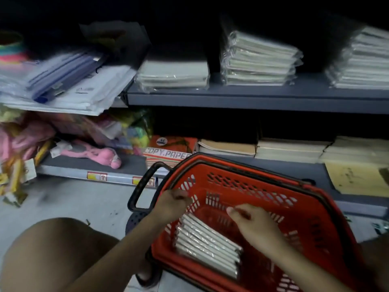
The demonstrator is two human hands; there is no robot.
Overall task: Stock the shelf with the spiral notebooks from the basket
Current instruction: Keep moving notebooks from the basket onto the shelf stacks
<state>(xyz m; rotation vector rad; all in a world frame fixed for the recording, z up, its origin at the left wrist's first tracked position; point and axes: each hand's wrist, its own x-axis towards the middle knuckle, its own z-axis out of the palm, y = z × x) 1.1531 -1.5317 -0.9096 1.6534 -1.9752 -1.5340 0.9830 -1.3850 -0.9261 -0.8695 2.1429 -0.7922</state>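
Spiral notebooks [207, 245]: one plastic-wrapped bundle, lying inside the red basket [305, 220] toward its near-left side, edges up. Basket: tilted, on the floor before the shelving; black handle [143, 186] at its left end.
Left hand [173, 204]: over the basket's left wall, just above the bundle's far end; fingers curled, blurred, grip cannot be told.
Right hand [252, 225]: inside the basket, over the bundle's right side; fingers loosely bent, contact unclear.
Upper shelf [252, 98]: three stacks of wrapped notebooks [259, 60].
Lower shelf: copy paper ream [168, 153], tan paper stacks [292, 149]; pink toy [94, 153] at left.
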